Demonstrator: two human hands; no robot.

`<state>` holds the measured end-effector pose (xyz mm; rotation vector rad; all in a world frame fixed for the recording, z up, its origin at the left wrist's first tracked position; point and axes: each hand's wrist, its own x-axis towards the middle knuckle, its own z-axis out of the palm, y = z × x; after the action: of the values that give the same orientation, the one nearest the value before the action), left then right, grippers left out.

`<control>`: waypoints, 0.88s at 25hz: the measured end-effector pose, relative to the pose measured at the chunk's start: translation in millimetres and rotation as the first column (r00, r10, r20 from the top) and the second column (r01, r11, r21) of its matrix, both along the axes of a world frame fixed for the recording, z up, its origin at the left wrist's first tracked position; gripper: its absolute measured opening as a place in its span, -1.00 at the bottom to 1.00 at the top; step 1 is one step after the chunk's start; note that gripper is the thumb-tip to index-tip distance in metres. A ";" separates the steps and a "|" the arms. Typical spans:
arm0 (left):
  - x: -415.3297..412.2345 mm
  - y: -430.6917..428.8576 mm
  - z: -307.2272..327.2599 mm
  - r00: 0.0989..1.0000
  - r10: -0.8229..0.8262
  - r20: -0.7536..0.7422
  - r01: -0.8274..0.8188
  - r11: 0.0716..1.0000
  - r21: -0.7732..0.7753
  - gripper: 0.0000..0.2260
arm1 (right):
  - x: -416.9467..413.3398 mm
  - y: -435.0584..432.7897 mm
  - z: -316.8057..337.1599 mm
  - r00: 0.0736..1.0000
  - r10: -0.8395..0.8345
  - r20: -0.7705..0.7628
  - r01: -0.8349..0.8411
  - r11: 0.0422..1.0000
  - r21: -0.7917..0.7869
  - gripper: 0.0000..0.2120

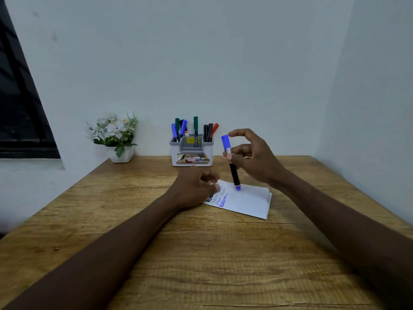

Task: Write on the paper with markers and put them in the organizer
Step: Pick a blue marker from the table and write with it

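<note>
At the left middle of the frame, a small white pot of artificial flowers (121, 154) stands against the wall, well clear of the work. Right of it, the left hand (192, 189) rests with loosely curled fingers on the near left edge of the paper (245, 202), covering part of the written lines. If it lifts or slides, the sheet could skid on the wooden desk (201, 253) or wet ink could smear. Above, at centre, the grey organizer (174, 157) already holds several markers (195, 126), so a careless insertion may jam or tip it. Further right, the right hand (254, 157) pinches the blue marker (234, 173) nearly upright, lower end on the paper and blue cap uppermost. I cannot tell whether the nib is covered; if bare, it could blot.
</note>
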<state>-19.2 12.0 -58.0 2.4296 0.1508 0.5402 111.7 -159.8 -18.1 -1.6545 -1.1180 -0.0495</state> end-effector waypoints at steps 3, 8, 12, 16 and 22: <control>-0.5 5.1 -0.2 0.999 0.003 -0.041 -0.002 1.000 0.024 -0.76 | 3.4 4.3 5.1 1.000 -0.010 0.028 0.009 0.999 0.047 -0.43; -0.7 8.8 0.9 0.999 0.017 -0.041 -0.017 1.000 0.007 -0.82 | 3.0 14.7 4.1 1.000 0.006 -0.020 -0.003 0.991 0.136 -0.43; -0.6 11.6 0.6 0.999 0.049 -0.018 -0.049 0.999 -0.015 -0.82 | 5.4 24.9 -0.1 0.999 0.009 -0.047 -0.002 0.989 0.151 -0.39; 1.2 12.7 -1.1 0.999 0.037 -0.006 -0.037 0.999 -0.013 -0.84 | 4.5 44.5 12.1 0.997 -0.071 -0.007 0.071 0.968 0.239 -0.41; 1.2 12.7 -0.7 0.999 0.032 -0.012 -0.033 0.999 -0.035 -0.85 | 12.2 84.3 32.1 0.975 -0.204 0.091 0.165 0.931 0.325 -0.43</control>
<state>-18.0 24.7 -58.7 2.4005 0.2031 0.5340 123.9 -75.5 14.0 -1.4757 -0.9833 -0.4371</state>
